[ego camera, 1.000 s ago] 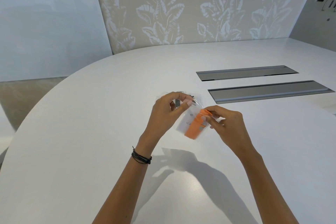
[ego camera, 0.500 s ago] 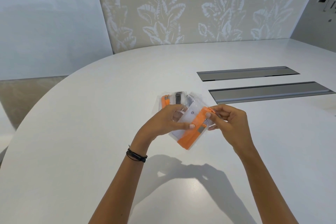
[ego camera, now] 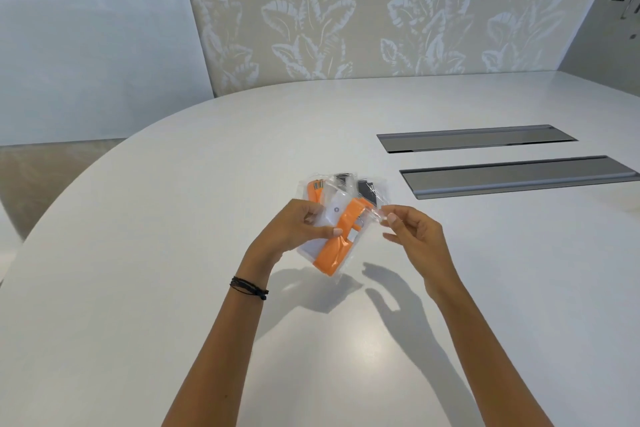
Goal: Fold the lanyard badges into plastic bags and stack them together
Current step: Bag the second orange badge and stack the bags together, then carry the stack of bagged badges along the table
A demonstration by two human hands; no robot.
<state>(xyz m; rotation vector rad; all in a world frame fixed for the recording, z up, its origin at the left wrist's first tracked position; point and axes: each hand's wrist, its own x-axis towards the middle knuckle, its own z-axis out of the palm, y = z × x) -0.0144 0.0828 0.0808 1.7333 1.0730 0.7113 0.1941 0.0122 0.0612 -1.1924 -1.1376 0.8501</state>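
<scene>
A clear plastic bag (ego camera: 341,239) with a white badge and a folded orange lanyard inside is held above the white table (ego camera: 173,253). My left hand (ego camera: 294,230) grips the bag from the left, thumb across its front. My right hand (ego camera: 414,236) pinches the bag's open top flap at its upper right corner. Behind my hands, a small pile of bagged badges (ego camera: 346,185) lies on the table, with orange and black lanyards showing through the plastic.
Two long grey cable-hatch covers (ego camera: 519,177) are set into the table to the right of the pile. The table's curved edge runs along the left, with floor beyond it. A leaf-patterned wall stands behind the table.
My left hand has shifted down the bag and now grips its middle. The bag has tilted and dropped lower, and the pile behind it has come into sight. My right hand has moved slightly right.
</scene>
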